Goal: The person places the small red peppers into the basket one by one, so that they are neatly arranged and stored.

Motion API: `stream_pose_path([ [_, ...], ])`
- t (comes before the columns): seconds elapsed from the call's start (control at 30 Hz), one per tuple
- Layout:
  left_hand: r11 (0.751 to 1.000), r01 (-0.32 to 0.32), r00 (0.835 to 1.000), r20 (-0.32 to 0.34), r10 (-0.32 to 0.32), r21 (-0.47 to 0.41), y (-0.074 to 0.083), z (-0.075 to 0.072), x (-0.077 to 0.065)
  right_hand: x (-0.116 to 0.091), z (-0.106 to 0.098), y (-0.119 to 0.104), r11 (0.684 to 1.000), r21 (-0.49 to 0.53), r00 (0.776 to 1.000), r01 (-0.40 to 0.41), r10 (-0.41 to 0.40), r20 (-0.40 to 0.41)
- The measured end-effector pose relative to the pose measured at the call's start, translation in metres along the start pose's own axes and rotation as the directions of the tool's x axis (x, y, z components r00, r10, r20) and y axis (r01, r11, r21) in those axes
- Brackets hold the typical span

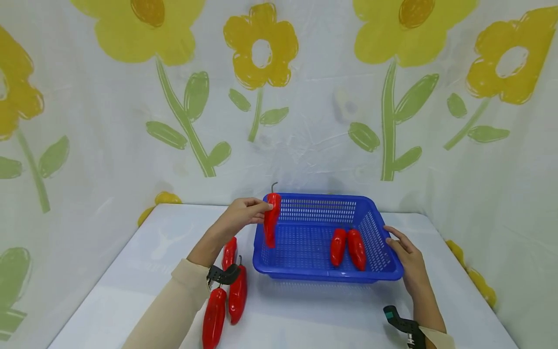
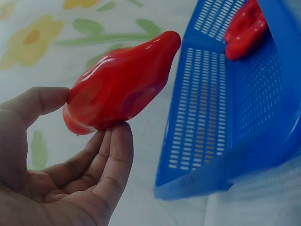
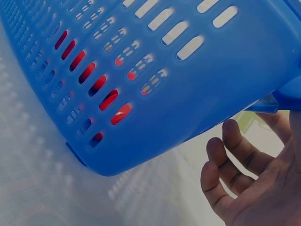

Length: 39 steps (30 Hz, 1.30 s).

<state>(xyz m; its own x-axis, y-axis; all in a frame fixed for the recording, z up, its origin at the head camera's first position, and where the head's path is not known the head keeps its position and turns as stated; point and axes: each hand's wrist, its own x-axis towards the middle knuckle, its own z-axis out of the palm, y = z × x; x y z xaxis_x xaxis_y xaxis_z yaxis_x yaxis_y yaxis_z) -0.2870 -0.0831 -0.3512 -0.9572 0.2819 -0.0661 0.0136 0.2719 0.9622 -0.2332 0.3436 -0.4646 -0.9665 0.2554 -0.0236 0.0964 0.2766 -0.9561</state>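
Note:
A red chili pepper (image 1: 271, 220) hangs stem up, pinched between the thumb and fingers of my left hand (image 1: 245, 213). In the head view it overlaps the left wall of a blue slotted plastic basket (image 1: 305, 275); in the left wrist view the pepper (image 2: 122, 87) appears beside the basket. My right hand (image 1: 405, 254) grips the basket's right rim. In the right wrist view several fingers of that hand (image 3: 254, 174) curl below the rim. Inside the basket, toward its right side, lie two more red peppers, one left (image 1: 337, 247) and one right (image 1: 357, 249).
On the white table (image 1: 314, 315), left of the basket, lie three red peppers: a front one (image 1: 214, 317), a middle one (image 1: 237, 293) and a back one (image 1: 229, 252) partly behind the left wrist strap (image 1: 224, 275). A flower-printed sheet (image 1: 305, 145) hangs behind the table.

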Motion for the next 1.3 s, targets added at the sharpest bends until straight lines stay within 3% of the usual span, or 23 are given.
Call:
stream_pose_path([
  [0.4,0.996,0.085,0.996,0.027,-0.084,-0.035,0.011,0.026,0.032,0.002,-0.001,0.001,1.0,0.017,1.0,0.015,-0.015,0.007],
  [0.73,0.993,0.121,0.99,0.071,-0.121,0.007,0.007,0.052,0.057,0.001,0.001,0.0,1.0,0.008,1.0,-0.003,0.003,-0.01],
  [1.07,0.97,0.242,0.956,0.165,-0.244,0.029,0.0,0.076,0.072,0.002,0.0,-0.001,1.0,0.015,1.0,0.002,-0.002,-0.006],
  [1.3,0.959,0.279,0.945,0.164,-0.282,0.045,-0.003,0.09,0.079,0.002,-0.001,-0.002,1.0,0.022,1.0,0.0,0.0,0.0],
])
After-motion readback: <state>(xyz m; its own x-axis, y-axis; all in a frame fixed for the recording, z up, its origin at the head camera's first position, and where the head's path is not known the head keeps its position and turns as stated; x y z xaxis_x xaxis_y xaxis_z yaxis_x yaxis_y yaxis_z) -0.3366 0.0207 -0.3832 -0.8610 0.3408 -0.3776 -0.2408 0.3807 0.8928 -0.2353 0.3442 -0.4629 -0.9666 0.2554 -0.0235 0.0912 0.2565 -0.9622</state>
